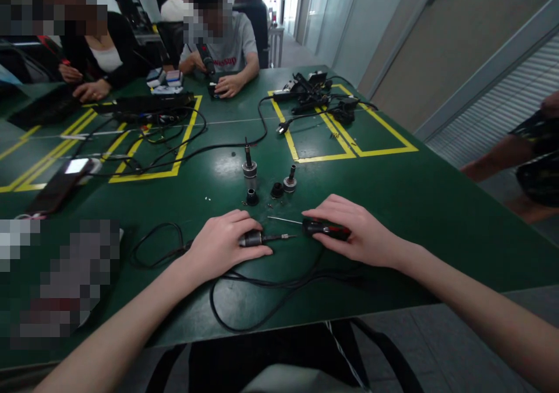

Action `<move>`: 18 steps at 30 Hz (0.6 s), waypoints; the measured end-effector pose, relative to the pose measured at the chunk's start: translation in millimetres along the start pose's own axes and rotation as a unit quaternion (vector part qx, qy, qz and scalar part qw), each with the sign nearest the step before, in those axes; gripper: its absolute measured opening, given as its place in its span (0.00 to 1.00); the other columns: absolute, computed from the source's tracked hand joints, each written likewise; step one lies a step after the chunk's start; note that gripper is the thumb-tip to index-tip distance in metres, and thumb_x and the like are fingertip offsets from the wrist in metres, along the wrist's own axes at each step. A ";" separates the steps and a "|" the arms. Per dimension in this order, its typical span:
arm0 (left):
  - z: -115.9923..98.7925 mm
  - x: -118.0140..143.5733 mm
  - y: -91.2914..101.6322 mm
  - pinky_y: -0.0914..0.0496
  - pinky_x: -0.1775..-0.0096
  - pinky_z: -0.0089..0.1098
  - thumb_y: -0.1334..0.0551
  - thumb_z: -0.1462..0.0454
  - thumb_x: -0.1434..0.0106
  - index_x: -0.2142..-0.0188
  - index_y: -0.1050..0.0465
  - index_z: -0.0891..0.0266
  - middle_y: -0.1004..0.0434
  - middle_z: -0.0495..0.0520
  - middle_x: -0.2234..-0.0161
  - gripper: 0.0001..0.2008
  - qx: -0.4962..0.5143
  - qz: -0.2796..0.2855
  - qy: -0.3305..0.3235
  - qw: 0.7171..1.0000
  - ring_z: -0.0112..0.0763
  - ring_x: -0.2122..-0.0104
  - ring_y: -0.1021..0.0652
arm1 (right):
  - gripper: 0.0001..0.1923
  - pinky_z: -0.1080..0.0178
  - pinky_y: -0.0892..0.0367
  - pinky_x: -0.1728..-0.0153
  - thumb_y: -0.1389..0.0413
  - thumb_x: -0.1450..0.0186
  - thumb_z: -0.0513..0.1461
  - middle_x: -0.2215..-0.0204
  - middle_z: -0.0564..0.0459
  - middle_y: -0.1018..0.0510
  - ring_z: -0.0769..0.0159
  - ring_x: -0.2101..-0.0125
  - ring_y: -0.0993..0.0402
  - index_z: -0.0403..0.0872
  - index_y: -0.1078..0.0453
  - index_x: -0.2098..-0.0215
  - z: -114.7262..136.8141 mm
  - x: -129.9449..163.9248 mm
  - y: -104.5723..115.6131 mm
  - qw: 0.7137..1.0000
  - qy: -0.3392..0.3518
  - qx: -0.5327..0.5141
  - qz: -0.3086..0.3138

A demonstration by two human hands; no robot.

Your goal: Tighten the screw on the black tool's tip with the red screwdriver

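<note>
My left hand (227, 239) lies over a dark cylindrical tool with a slim, pointed tip (271, 237), its fingers and thumb round the body. The tip points right, and a black cord appears to run from its far end. My right hand (349, 230) grips a screwdriver (325, 228) by its black and red handle, the thin shaft pointing left just above that tip. Ahead of my hands stand a metal part with a dark spindle (249, 166) and a shorter similar one (290, 181). Two black collars (252, 197) and tiny loose pieces lie near them.
Black cable (244, 323) loops across the green table (393, 206) near its front edge. Two co-workers sit opposite, one holding a dark tool (205, 58). Cables and black devices (312, 90) lie around yellow tape markings. A phone (61, 183) rests at left; another person's arm shows at right.
</note>
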State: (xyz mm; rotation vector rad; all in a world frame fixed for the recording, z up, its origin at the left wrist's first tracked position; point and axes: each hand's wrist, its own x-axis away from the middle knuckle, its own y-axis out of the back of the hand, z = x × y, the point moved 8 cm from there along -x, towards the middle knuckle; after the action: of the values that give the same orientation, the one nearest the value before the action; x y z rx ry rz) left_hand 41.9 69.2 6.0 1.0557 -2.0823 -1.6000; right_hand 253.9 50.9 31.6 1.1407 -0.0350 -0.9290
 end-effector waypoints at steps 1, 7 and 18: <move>-0.2 0.1 0.2 0.30 0.65 0.30 0.28 0.46 0.31 0.57 0.18 0.59 0.17 0.50 0.61 0.19 0.006 0.000 0.001 1.000 0.34 0.64 0.18 | 0.15 0.52 0.23 0.58 0.40 0.26 0.35 0.59 0.45 0.14 0.54 0.59 0.20 0.47 0.23 0.42 -0.4 -2.3 2.3 1.000 -0.001 -0.009 -0.003; -4.8 -0.4 -1.1 0.31 0.66 0.30 0.29 0.47 0.30 0.59 0.19 0.60 0.18 0.50 0.63 0.18 0.010 0.002 -0.001 1.000 0.34 0.64 0.18 | 0.12 0.58 0.23 0.59 0.35 0.31 0.36 0.61 0.50 0.17 0.60 0.63 0.20 0.47 0.23 0.50 -9.5 -31.5 -0.3 0.995 -0.027 -0.094 -0.007; -11.3 2.9 -0.9 0.30 0.65 0.34 0.29 0.52 0.31 0.62 0.20 0.60 0.16 0.52 0.64 0.14 0.026 -0.026 -0.001 0.999 0.38 0.64 0.17 | 0.12 0.55 0.21 0.51 0.35 0.30 0.36 0.54 0.47 0.11 0.57 0.56 0.14 0.48 0.20 0.48 -8.8 -65.5 -33.3 0.993 0.019 -0.114 -0.011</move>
State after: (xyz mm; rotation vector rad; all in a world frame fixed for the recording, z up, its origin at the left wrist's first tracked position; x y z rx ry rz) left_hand 47.4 59.2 8.3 1.1352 -2.1254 -1.5777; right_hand 195.7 96.5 28.7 0.9479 0.1123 -0.9065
